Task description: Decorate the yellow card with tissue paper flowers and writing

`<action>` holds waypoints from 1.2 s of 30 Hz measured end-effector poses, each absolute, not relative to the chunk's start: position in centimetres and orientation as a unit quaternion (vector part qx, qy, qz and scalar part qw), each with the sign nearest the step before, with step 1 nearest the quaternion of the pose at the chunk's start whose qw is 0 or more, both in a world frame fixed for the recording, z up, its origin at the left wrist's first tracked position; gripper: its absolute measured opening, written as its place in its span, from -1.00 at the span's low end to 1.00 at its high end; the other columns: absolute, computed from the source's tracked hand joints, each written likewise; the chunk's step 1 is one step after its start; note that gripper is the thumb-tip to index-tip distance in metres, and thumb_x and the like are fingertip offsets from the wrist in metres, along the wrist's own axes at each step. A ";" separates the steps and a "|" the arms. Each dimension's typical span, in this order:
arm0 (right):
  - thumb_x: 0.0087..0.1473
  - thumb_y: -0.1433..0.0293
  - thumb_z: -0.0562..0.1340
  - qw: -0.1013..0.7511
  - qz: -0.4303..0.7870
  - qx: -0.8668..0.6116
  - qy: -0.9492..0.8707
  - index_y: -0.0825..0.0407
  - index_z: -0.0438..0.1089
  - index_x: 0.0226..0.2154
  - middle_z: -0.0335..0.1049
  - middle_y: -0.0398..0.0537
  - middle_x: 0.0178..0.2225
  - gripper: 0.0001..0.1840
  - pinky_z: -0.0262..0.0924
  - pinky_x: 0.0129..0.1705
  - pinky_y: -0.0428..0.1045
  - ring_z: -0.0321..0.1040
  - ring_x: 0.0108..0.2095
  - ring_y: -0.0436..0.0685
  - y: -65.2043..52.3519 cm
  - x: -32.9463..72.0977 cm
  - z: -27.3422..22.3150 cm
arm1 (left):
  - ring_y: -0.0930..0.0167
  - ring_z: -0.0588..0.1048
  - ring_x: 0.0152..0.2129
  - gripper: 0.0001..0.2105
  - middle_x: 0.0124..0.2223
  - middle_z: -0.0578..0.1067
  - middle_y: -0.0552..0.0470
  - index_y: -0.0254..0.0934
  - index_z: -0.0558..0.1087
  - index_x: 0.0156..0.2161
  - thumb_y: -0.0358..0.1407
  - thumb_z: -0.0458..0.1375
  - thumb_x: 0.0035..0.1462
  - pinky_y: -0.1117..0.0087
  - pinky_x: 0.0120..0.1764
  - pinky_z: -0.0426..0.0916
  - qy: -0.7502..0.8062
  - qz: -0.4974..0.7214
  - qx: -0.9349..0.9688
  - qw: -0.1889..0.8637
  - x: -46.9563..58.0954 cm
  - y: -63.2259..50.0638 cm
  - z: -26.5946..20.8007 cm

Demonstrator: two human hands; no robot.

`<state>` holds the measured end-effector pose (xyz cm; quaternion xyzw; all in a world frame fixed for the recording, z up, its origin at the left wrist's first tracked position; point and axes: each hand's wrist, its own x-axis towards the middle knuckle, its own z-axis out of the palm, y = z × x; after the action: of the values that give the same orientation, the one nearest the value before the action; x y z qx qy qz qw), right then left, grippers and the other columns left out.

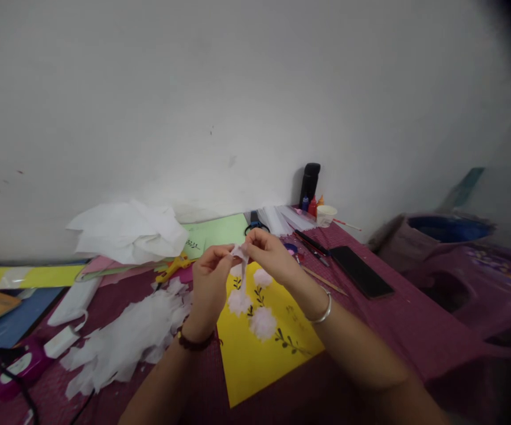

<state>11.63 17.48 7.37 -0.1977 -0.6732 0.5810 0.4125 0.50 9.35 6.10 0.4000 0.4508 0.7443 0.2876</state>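
Observation:
Both hands meet above a yellow sheet (255,372), pinching a thin strip of white tissue paper (243,274) that hangs down between them. My left hand (211,280) grips it with thumb and forefinger from the left. From the right, my right hand (269,252) pinches its upper end. On the yellow sheet are several pale tissue flowers (263,323) and dark painted leaf sprigs (287,341). A heap of white tissue pieces (126,336) lies to the left of my left hand. The fingers partly hide the strip's top.
A yellow glue gun (173,268) lies beside crumpled white tissue sheets (126,233) at the left. Scissors (256,223), paint bottles (312,206), a paper cup (325,216) and a black bottle (309,183) are at the back. A phone (361,271) rests at the right, near purple plastic chairs (463,277).

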 end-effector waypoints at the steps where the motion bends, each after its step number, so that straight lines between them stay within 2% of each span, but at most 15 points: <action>1: -0.01 0.34 0.21 0.413 0.591 -0.201 -0.663 0.01 0.18 -0.51 0.19 -0.28 -0.56 -0.82 0.13 -0.45 -0.08 0.25 -0.54 -0.06 17.6 11.7 7.4 | 0.43 0.50 -0.39 -0.91 -0.35 0.56 0.05 -0.27 0.41 -0.52 -0.41 0.23 -0.06 0.38 -0.23 0.40 0.417 0.761 0.376 0.325 0.4 9.5 6.1; 5: -0.03 0.31 0.23 0.419 0.609 -0.205 -0.642 0.01 0.18 -0.51 0.18 -0.29 -0.55 -0.80 0.17 -0.46 -0.08 0.28 -0.55 -0.06 18.0 11.7 7.4 | 0.48 0.49 -0.48 -0.88 -0.47 0.51 0.09 -0.28 0.38 -0.54 -0.40 0.25 -0.10 0.42 -0.28 0.41 0.333 0.785 0.307 0.423 0.0 9.9 6.2; 7: -0.04 0.31 0.23 0.419 0.597 -0.207 -0.652 0.01 0.18 -0.51 0.18 -0.29 -0.56 -0.80 0.16 -0.48 -0.08 0.26 -0.56 -0.06 18.1 11.7 7.3 | 0.48 0.49 -0.51 -0.85 -0.49 0.49 0.08 -0.29 0.40 -0.50 -0.28 0.25 -0.04 0.41 -0.31 0.42 0.331 0.768 0.292 0.465 -0.1 10.2 6.1; 9: -0.05 0.32 0.23 0.412 0.581 -0.213 -0.669 0.01 0.19 -0.52 0.19 -0.28 -0.57 -0.81 0.14 -0.49 -0.08 0.25 -0.56 -0.05 18.2 11.6 7.1 | 0.44 0.49 -0.50 -0.74 -0.47 0.50 0.04 -0.31 0.42 -0.45 -0.12 0.23 0.02 0.38 -0.34 0.42 0.339 0.743 0.294 0.497 -0.3 10.4 6.0; 11: -0.06 0.32 0.23 0.408 0.565 -0.217 -0.684 0.01 0.19 -0.53 0.19 -0.28 -0.59 -0.81 0.12 -0.50 -0.08 0.23 -0.57 -0.05 18.3 11.6 6.8 | 0.43 0.49 -0.51 -0.67 -0.44 0.50 0.01 -0.32 0.42 -0.44 -0.04 0.23 0.01 0.37 -0.37 0.40 0.363 0.719 0.314 0.503 -0.4 10.5 5.9; 16: -0.07 0.32 0.24 0.405 0.550 -0.219 -0.697 0.01 0.20 -0.53 0.21 -0.27 -0.58 -0.81 0.11 -0.49 -0.08 0.19 -0.56 -0.05 18.3 11.4 6.7 | 0.56 0.32 -0.63 -0.74 -0.60 0.33 0.17 -0.29 0.35 -0.54 -0.22 0.32 -0.06 0.54 -0.50 0.23 0.470 0.695 0.365 0.405 -0.7 10.5 5.5; 18: -0.08 0.33 0.25 0.408 0.548 -0.221 -0.696 0.01 0.21 -0.53 0.21 -0.27 -0.60 -0.81 0.10 -0.50 -0.08 0.20 -0.57 -0.05 18.3 11.3 6.7 | 0.59 0.25 -0.65 -0.73 -0.64 0.27 0.20 -0.29 0.32 -0.58 -0.26 0.31 -0.06 0.55 -0.54 0.15 0.464 0.700 0.360 0.406 -0.8 10.4 5.6; 23: -0.08 0.33 0.26 0.431 0.575 -0.247 -0.650 0.01 0.20 -0.54 0.23 -0.28 -0.62 -0.80 0.17 -0.48 -0.08 0.29 -0.57 -0.04 18.5 11.3 6.7 | 0.55 0.35 -0.60 -0.78 -0.56 0.37 0.16 -0.27 0.31 -0.55 -0.33 0.30 -0.08 0.51 -0.47 0.25 0.403 0.732 0.312 0.452 -0.8 10.4 5.9; 26: -0.09 0.32 0.27 0.437 0.594 -0.261 -0.623 0.00 0.20 -0.53 0.27 -0.27 -0.64 -0.79 0.21 -0.48 -0.08 0.32 -0.58 -0.03 18.8 11.2 6.5 | 0.51 0.41 -0.54 -0.79 -0.51 0.44 0.13 -0.28 0.32 -0.55 -0.35 0.30 -0.08 0.46 -0.39 0.32 0.374 0.752 0.304 0.451 -0.8 10.5 5.9; 29: -0.10 0.39 0.25 0.433 0.610 -0.252 -0.614 -0.01 0.20 -0.47 0.27 -0.30 -0.63 -0.83 0.22 -0.48 -0.09 0.31 -0.59 -0.03 19.0 11.2 6.4 | 0.51 0.43 -0.52 -0.79 -0.48 0.47 0.12 -0.28 0.32 -0.55 -0.35 0.29 -0.07 0.45 -0.35 0.35 0.357 0.766 0.309 0.437 -0.8 10.5 5.9; 33: -0.11 0.47 0.23 0.365 0.621 -0.224 -0.656 0.00 0.26 -0.36 0.27 -0.29 -0.57 -0.82 0.23 -0.48 -0.10 0.29 -0.56 -0.05 19.0 11.4 6.5 | 0.50 0.44 -0.46 -0.76 -0.41 0.50 0.10 -0.28 0.29 -0.59 -0.38 0.27 -0.04 0.48 -0.35 0.32 0.409 0.755 0.361 0.364 -0.5 10.2 6.2; 35: -0.03 0.37 0.26 0.337 0.625 -0.213 -0.672 0.02 0.28 -0.41 0.28 -0.24 -0.54 -0.87 0.24 -0.47 -0.09 0.28 -0.54 -0.05 19.0 11.5 6.5 | 0.48 0.44 -0.43 -0.73 -0.38 0.51 0.07 -0.28 0.28 -0.62 -0.38 0.27 -0.03 0.48 -0.35 0.31 0.459 0.731 0.405 0.302 -0.1 10.0 6.3; 36: 0.00 0.28 0.27 0.329 0.629 -0.209 -0.672 0.02 0.27 -0.44 0.29 -0.21 -0.53 -0.82 0.24 -0.47 -0.09 0.28 -0.53 -0.05 19.0 11.5 6.5 | 0.47 0.44 -0.43 -0.72 -0.38 0.52 0.06 -0.28 0.28 -0.63 -0.37 0.27 -0.02 0.48 -0.36 0.30 0.478 0.716 0.428 0.274 0.0 9.9 6.3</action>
<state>11.54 18.98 6.50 -0.2091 -0.6722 0.6294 0.3290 0.01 9.91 6.32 0.4275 0.4785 0.7164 0.2740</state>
